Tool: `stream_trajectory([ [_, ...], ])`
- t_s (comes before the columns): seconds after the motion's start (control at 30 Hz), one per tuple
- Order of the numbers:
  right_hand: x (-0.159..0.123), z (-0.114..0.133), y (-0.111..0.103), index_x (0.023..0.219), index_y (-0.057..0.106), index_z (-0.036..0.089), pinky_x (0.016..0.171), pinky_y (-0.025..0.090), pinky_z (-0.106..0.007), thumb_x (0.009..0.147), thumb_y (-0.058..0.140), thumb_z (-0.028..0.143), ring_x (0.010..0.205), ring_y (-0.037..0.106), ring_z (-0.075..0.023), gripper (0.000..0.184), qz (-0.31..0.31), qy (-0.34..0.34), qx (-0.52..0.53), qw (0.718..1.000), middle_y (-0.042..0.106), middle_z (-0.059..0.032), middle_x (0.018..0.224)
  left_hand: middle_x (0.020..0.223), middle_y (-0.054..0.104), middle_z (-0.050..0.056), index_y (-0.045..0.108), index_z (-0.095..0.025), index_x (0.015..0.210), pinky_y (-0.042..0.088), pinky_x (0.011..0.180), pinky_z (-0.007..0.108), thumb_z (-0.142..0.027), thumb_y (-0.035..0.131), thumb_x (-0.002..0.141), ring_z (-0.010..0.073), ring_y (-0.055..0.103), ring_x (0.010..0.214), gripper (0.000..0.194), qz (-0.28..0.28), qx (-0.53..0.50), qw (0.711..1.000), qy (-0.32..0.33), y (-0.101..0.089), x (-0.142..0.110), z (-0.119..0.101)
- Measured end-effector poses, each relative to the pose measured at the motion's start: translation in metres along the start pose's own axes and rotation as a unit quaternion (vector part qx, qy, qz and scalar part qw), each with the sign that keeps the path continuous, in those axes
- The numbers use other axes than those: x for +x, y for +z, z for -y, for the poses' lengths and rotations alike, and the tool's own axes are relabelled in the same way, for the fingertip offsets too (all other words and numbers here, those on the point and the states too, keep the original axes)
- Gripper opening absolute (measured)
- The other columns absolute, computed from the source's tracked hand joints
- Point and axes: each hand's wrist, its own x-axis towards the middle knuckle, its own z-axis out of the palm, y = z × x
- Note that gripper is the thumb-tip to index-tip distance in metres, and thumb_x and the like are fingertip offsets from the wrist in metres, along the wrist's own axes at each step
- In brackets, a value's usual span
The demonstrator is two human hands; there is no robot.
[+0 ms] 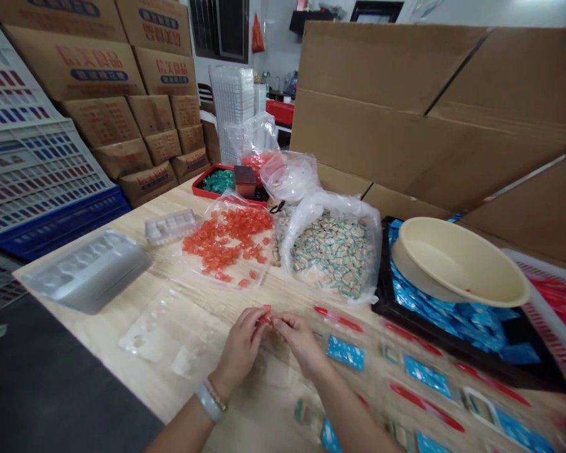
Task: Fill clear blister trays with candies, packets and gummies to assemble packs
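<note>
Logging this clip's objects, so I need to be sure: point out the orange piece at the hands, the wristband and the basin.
Orange piece [266, 310]: head view, on its exposed upper part.
Wristband [210, 402]: head view, middle of its band.
Basin [462, 259]: head view, bare inside surface.

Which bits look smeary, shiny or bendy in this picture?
In the head view, the blue packets at lower right look smeared; in the head view, the clear plastic trays at left catch pale glare; also in the head view, the cardboard boxes slant, probably lens stretch.
</note>
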Motion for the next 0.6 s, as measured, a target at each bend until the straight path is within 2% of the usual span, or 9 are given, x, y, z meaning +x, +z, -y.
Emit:
stream_trajectory([
  [0.1,-0.004,0.011,-0.001,0.062,0.064,0.016,0.056,0.036,-0.025,0.062,0.061,0.038,0.052,0.047,-0.0116,0.023,-0.002,0.032,0.051,0.998,0.057,0.0019,0.054,0.096,0.060,0.006,0.061,-0.024,0.097,0.039,0.087,0.033,-0.022,0.052,0.076,0.0192,0.052,0.094,0.023,0.010,-0.007,1.000,0.009,0.000,0.000,-0.003],
  [0.2,-0.008,0.019,-0.001,0.058,0.062,0.016,0.061,0.037,-0.025,0.058,0.065,0.037,0.057,0.049,-0.0121,0.022,-0.017,0.009,0.062,0.998,0.057,0.0017,0.055,0.095,0.060,0.006,0.061,-0.024,0.097,0.039,0.087,0.033,-0.022,0.052,0.077,0.0192,0.052,0.093,0.022,0.020,0.011,0.999,0.027,-0.002,-0.001,-0.003],
  [0.27,-0.011,0.021,-0.001,0.059,0.061,0.015,0.058,0.035,-0.023,0.059,0.065,0.035,0.055,0.047,-0.0105,0.020,-0.008,0.011,0.076,0.997,0.055,0.0025,0.054,0.095,0.060,0.006,0.060,-0.024,0.098,0.039,0.086,0.033,-0.021,0.050,0.079,0.0190,0.052,0.093,0.022,0.030,0.033,0.998,0.044,-0.003,-0.002,-0.003],
  [0.43,-0.014,0.016,0.000,0.057,0.054,0.016,0.041,0.019,-0.019,0.058,0.065,0.031,0.038,0.026,-0.0044,0.018,0.041,0.088,0.162,0.982,0.040,0.0080,0.043,0.091,0.060,0.006,0.061,-0.024,0.094,0.041,0.082,0.032,-0.019,0.047,0.079,0.0189,0.053,0.088,0.021,0.066,0.069,0.994,0.055,-0.003,-0.007,-0.006],
  [0.5,-0.011,0.010,0.003,0.056,0.051,0.016,0.040,0.018,-0.019,0.057,0.064,0.031,0.038,0.026,-0.0044,0.019,0.030,0.095,0.167,0.981,0.038,0.0084,0.042,0.088,0.060,0.006,0.061,-0.024,0.091,0.042,0.078,0.032,-0.019,0.047,0.078,0.0190,0.053,0.085,0.019,0.056,0.084,0.994,0.043,0.000,-0.007,-0.006],
  [0.6,-0.002,0.001,0.009,0.055,0.048,0.017,0.042,0.023,-0.020,0.058,0.060,0.030,0.039,0.032,-0.0061,0.017,-0.023,0.086,0.128,0.988,0.041,0.0073,0.043,0.087,0.059,0.006,0.060,-0.022,0.091,0.043,0.077,0.033,-0.018,0.047,0.078,0.0193,0.053,0.083,0.019,0.027,0.130,0.991,0.012,0.007,-0.005,-0.002],
])
